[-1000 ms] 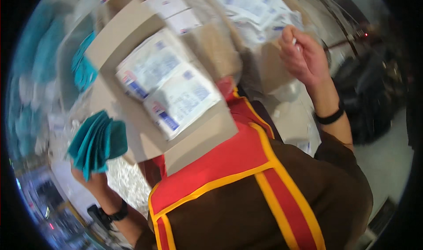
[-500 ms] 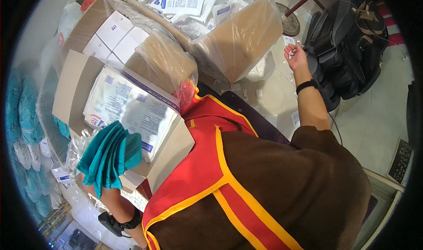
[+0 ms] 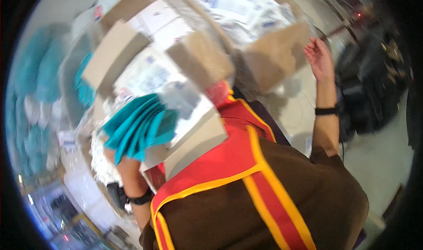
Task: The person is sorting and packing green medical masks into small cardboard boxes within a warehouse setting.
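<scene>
Right hand (image 3: 319,58) now empty, left hand (image 3: 121,155) gripping teal cloths (image 3: 139,124)

The person's torso in a vest (image 3: 246,192) fills the near middle and right. Far of it stands an open cardboard box (image 3: 194,139) with paper packets (image 3: 150,73) lying inside. At the box's near left edge a bundle of folded cloths (image 3: 139,126) sits over the left hand (image 3: 119,155), whose wrist, below it, wears a band. A second cardboard box (image 3: 273,58) stands farther off to the right, heaped with more packets (image 3: 238,7). The right hand (image 3: 319,58) is raised just right of that box. A dark bag (image 3: 370,91) lies at the far right on the floor (image 3: 374,157).
</scene>
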Demonstrator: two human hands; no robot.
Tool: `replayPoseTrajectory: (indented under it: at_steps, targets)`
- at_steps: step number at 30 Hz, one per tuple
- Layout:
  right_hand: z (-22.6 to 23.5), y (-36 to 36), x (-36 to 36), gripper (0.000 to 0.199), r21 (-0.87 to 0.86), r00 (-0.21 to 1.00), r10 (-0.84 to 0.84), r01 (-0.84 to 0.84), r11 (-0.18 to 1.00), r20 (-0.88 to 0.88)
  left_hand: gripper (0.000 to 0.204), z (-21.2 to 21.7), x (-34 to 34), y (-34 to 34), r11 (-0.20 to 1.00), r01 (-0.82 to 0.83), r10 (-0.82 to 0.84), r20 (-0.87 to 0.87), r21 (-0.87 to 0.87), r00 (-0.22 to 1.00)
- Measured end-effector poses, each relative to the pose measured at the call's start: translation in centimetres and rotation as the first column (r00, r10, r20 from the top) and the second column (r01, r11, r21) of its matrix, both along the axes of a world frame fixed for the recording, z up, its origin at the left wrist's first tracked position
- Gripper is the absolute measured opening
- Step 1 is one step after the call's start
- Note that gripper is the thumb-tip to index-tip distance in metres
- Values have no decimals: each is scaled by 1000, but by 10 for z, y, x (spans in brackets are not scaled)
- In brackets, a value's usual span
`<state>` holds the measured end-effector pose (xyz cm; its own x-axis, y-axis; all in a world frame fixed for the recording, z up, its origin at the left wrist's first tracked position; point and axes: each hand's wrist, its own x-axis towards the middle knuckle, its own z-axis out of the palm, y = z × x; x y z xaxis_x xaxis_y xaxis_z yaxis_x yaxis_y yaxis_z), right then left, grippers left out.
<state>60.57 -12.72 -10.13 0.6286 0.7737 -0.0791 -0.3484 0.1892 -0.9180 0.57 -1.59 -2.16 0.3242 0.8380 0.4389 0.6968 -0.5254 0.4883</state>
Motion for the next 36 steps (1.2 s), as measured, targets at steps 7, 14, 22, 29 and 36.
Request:
replayPoseTrajectory:
  at_steps: [7, 14, 22, 29, 36]
  targets:
    - [145, 99, -221, 45, -53, 398, 470, -717, 695, 788, 31, 28, 43, -6, 1000, 23, -17, 312, -17, 950]
    - [171, 118, -316, 54, -63, 56, 194, -830, 554, 979, 57, 39, 55, -9, 983, 138, -85, 369, -119, 926]
    - [200, 128, -318, 35, -81, 103, 324, -859, 506, 940, 55, 55, 49, 6, 922, 352, -260, 417, -162, 871]
    - [211, 131, -313, 29, -64, 288, 480, -803, 593, 829, 20, 33, 34, 24, 843, 214, 266, 729, -493, 631]
    - [208, 164, -290, 30, 15, 499, 677, -811, 585, 541, 33, 37, -11, 26, 941, -212, 238, 69, -264, 969]
